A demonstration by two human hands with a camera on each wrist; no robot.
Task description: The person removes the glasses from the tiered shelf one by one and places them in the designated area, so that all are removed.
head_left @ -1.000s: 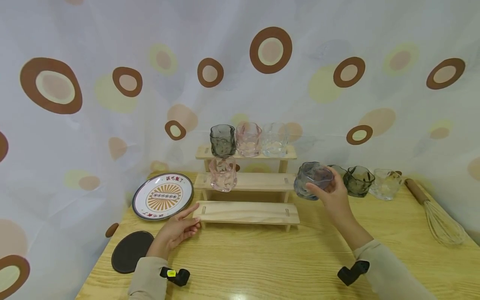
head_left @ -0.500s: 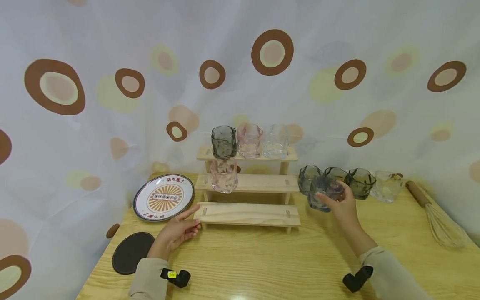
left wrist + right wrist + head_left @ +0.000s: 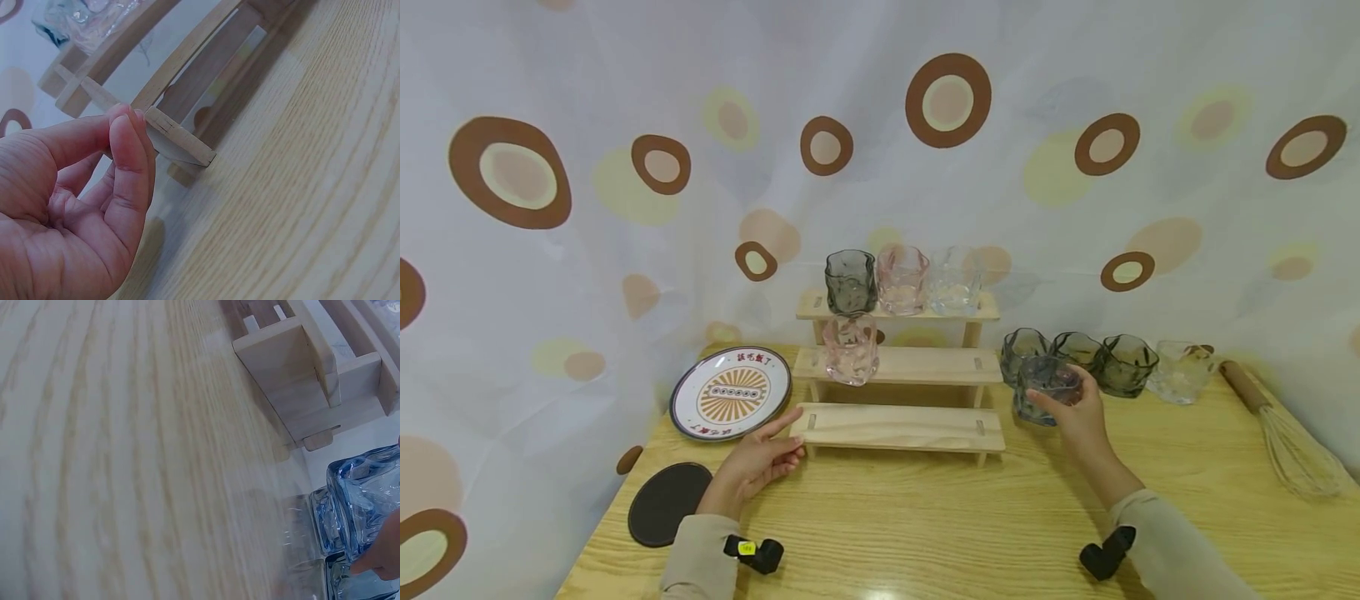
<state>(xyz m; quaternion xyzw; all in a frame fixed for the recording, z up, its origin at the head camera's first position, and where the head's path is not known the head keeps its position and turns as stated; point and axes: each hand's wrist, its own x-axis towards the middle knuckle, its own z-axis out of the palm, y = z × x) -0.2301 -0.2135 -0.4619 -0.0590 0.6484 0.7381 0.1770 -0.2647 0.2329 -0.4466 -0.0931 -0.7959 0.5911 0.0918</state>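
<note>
Blue-grey glass [image 3: 1042, 377] is in R hand [image 3: 1082, 423], thumb + fingers curled round it, just off wooden rack [image 3: 902, 365] R end, in front of dark glasses [image 3: 1127, 368] nr desk [image 3: 895, 512] back edge; can't tell if base touches desk. L hand [image 3: 756, 462] pinches L end of rack's bottom shelf [image 3: 898, 425]. Pink glass [image 3: 851, 357] stands on mid shelf [image 3: 940, 367], L end; whisk [image 3: 1262, 410] lies twd desk's R edge.
</note>
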